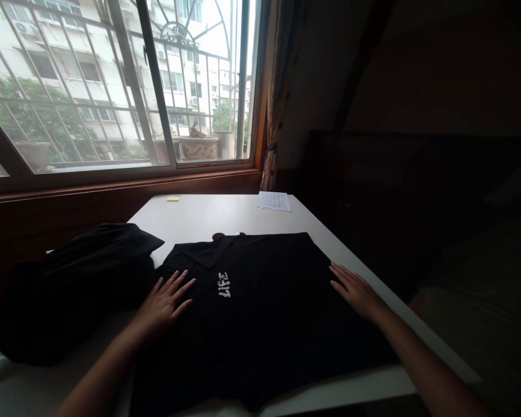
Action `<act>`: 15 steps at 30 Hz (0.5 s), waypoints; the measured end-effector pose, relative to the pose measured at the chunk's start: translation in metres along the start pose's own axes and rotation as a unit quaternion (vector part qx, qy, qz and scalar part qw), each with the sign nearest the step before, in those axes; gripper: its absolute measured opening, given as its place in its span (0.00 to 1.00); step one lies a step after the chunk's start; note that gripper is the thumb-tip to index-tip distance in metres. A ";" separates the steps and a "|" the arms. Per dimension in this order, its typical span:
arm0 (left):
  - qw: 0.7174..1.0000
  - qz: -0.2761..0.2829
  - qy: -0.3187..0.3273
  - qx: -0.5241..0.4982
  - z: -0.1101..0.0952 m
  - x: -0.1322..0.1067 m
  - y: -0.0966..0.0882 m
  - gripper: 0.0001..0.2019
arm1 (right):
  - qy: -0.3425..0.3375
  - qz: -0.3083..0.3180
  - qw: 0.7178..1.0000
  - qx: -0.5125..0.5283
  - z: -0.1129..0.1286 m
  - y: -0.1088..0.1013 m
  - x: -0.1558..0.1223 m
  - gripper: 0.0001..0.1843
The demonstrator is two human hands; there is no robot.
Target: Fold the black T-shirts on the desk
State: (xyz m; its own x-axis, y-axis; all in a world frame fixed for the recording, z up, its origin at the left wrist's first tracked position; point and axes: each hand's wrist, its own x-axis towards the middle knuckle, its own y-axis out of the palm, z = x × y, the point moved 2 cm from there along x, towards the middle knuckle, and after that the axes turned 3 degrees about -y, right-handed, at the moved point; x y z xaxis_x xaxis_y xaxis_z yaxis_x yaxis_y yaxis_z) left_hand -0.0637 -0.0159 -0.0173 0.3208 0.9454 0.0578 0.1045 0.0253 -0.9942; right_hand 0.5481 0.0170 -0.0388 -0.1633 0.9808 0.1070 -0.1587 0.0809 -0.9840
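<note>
A black shirt (pixel 269 313) with a collar and white "LIFE" lettering lies spread out on the white table (pixel 208 211). My left hand (pixel 165 298) rests on its left side near the collar, fingers spread and flat. On the shirt's right edge lies my right hand (pixel 353 289), its fingers stretched out and pressing on the cloth. Neither hand grips anything. The shirt's front edge reaches the near side of the table, where it is dark and hard to make out.
A heap of black cloth (pixel 87 278) lies left of the shirt. Printed papers (pixel 275 201) and a yellow slip (pixel 173 198) are at the table's far end. A small brown round thing (pixel 218 236) shows behind the collar. Beyond stand a barred window (pixel 113 87) and a curtain (pixel 272 139).
</note>
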 end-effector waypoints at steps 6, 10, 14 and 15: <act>1.000 -0.007 0.009 -0.011 0.002 0.002 -0.001 0.28 | -0.010 -0.018 1.000 0.003 -0.005 0.003 0.001 0.35; 1.000 0.006 0.001 -0.004 0.001 0.002 -0.001 0.29 | -0.014 -0.021 1.000 0.004 -0.007 0.004 0.001 0.35; 1.000 0.020 -0.017 0.007 -0.002 0.001 -0.002 0.30 | -0.011 -0.021 1.000 0.001 -0.013 0.007 0.003 0.35; 1.000 0.020 -0.020 0.007 -0.003 0.001 -0.002 0.30 | -0.011 -0.021 1.000 -0.001 -0.014 0.007 0.004 0.36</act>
State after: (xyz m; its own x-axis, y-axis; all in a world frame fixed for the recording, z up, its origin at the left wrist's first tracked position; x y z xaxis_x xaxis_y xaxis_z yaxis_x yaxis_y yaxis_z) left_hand -0.0607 -0.0156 -0.0148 0.2857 0.9582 0.0136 0.0779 -0.0091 -0.9969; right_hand 0.5598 0.0239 -0.0477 -0.1777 0.9723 0.1516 -0.1644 0.1225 -0.9787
